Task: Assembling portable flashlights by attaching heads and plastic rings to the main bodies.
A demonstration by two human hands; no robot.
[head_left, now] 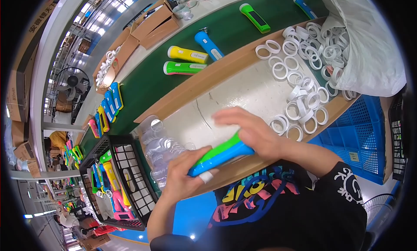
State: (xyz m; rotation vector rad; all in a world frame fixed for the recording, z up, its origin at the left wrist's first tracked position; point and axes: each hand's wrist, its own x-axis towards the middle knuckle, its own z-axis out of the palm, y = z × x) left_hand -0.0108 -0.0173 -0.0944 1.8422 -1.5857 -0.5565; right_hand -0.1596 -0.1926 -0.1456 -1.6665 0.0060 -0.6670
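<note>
My left hand [184,170] is wrapped round a green and blue flashlight [222,155], held tilted above the near edge of a long cardboard tray [191,87]. A white wrap shows on one of its fingers. My right hand [256,131] has its fingers stretched out, slightly blurred, and its palm lies against the flashlight's upper right end, hiding that end. Inside the tray, clear round lenses [160,147] are stacked at the left. Many white rings [299,104] lie loose at its right end.
Flashlights, among them a yellow one [187,54] and a blue one [209,45], lie on the green belt [150,71] beyond the tray. A black crate [134,173] of flashlights stands left. At right are a white sack [369,55] spilling rings and a blue crate [358,138].
</note>
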